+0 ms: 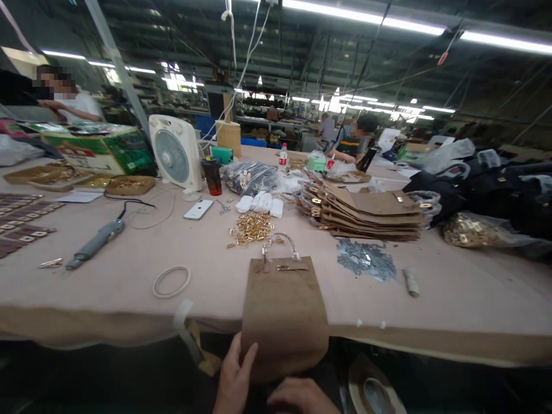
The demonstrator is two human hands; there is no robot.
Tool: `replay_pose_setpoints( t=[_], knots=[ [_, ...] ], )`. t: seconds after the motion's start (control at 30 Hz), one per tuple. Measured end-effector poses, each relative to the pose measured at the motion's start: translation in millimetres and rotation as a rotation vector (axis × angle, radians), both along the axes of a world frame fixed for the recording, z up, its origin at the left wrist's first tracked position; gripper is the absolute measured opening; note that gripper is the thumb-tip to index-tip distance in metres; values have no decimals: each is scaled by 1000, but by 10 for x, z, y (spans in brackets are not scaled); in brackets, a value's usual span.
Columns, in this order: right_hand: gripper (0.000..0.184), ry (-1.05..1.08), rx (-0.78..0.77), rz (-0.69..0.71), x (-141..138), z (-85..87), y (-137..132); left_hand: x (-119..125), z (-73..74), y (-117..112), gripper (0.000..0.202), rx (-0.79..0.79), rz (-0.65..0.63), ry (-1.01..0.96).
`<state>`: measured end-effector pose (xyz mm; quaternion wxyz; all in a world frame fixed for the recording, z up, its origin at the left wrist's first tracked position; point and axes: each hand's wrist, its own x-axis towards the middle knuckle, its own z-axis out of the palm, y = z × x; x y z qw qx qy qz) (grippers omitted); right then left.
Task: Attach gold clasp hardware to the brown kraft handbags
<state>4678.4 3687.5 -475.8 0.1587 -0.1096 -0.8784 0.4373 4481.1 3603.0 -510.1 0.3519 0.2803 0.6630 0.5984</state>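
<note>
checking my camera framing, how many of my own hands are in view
2: your left hand at the lower left edge of the brown bag, your right hand just below it, partly cut off by the frame.

Strip lights overhead, white, blown out; roof behind them dim. More glare at distant bright openings. Table evenly lit, shadows soft; underneath, near black. Brown bag lit from above, dimmer toward its lower end. Small glints on gold pieces and metal strips. Background soft, detail smeared. Wide-angle view: table edge bows, outer margins stretched and blurred.
</note>
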Motion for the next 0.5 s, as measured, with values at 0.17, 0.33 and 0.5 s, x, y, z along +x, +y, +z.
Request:
replay_pose_setpoints(
  t=[0.17, 0.33, 0.5],
  knots=[
    [24, 79, 29, -367, -56, 616, 457, -215, -46, -39, 53, 38, -41, -42],
    [50, 16, 407, -552, -296, 662, 1005, -198, -59, -38, 48, 74, -64, -35],
    [84, -126, 502, -591, -487, 564, 1134, -218, -128, 51, 51, 34, -23, 25]
  ],
)
